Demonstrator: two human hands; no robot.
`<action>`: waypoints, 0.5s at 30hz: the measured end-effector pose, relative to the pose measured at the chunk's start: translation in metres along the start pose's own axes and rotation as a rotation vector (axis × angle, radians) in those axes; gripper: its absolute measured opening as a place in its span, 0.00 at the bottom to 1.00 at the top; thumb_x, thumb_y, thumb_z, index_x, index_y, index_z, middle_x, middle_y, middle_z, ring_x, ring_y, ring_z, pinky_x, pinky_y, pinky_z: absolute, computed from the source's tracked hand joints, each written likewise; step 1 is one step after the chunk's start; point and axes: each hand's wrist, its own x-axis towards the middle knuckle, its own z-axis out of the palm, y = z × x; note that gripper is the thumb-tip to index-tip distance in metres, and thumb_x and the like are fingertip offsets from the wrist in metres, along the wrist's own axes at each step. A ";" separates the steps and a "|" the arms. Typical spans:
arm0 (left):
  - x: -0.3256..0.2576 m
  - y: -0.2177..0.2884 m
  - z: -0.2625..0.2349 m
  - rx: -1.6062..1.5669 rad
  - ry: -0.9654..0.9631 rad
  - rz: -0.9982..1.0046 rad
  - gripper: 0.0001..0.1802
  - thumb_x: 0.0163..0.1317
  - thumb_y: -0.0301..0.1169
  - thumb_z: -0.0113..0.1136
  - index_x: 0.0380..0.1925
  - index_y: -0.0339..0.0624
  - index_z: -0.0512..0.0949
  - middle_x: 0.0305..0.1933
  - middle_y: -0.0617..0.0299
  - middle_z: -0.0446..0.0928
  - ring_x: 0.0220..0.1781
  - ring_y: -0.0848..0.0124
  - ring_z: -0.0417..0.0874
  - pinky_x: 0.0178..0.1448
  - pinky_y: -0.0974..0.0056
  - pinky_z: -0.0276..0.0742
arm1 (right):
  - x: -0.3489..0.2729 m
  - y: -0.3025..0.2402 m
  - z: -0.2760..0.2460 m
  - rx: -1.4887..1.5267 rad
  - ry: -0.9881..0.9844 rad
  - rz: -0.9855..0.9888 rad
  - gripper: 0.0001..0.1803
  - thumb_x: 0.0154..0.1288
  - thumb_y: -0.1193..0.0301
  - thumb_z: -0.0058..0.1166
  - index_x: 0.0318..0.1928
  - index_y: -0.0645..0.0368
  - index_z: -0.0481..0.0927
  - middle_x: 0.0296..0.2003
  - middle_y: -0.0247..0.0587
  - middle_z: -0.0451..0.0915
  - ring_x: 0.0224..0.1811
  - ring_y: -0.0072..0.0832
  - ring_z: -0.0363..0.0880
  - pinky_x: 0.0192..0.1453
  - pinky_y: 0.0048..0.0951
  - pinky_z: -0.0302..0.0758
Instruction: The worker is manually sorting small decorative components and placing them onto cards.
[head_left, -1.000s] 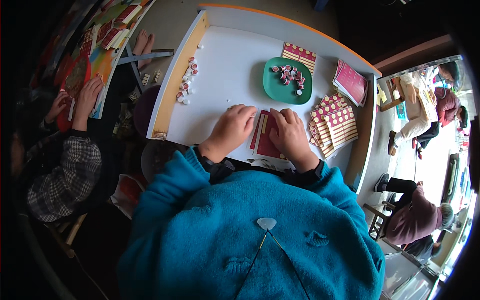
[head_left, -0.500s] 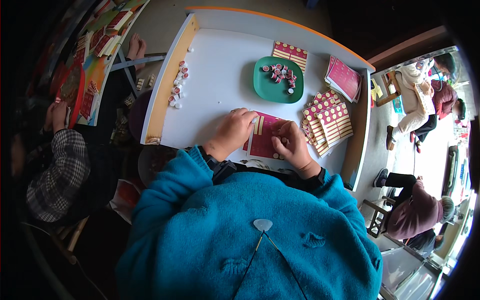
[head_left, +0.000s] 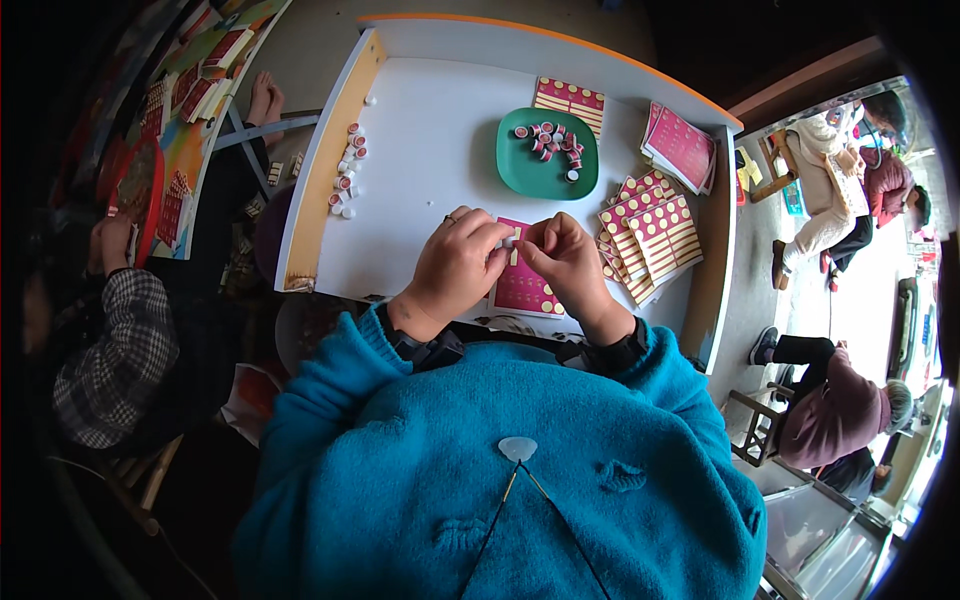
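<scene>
A magenta card [head_left: 527, 286] with pale dots and strips lies flat in front of me in the white tray. Over its upper part my left hand [head_left: 452, 265] is closed on a small white roll [head_left: 508, 242], which shows between its thumb and fingers. My right hand [head_left: 572, 262] is beside the roll, thumb and forefinger pinched together; whatever they hold is too small to make out. Beyond the hands, a green plate [head_left: 515, 172] carries several small red-and-white rolls [head_left: 546, 140]. To the right, several magenta cards with cream dots and stripes [head_left: 655, 240] overlap in a pile.
More small rolls [head_left: 350, 165] line the left wall of the white tray [head_left: 420, 110]. Magenta cards [head_left: 682, 147] are stacked at the far right; another card [head_left: 572, 97] lies behind the plate. A person's hands [head_left: 112, 238] work at a table on the left. Other people sit on the right.
My right hand has lifted from the card's right side and come up to my left hand, fingertips meeting at the roll. The whole view has shifted slightly.
</scene>
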 end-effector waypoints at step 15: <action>0.007 0.006 -0.019 -0.109 0.017 0.052 0.10 0.48 0.22 0.67 0.33 0.39 0.80 0.34 0.58 0.77 0.41 0.61 0.77 0.45 0.61 0.76 | -0.004 -0.008 -0.010 0.307 -0.057 0.125 0.09 0.63 0.80 0.59 0.32 0.58 0.70 0.34 0.34 0.77 0.37 0.18 0.72 0.44 0.20 0.70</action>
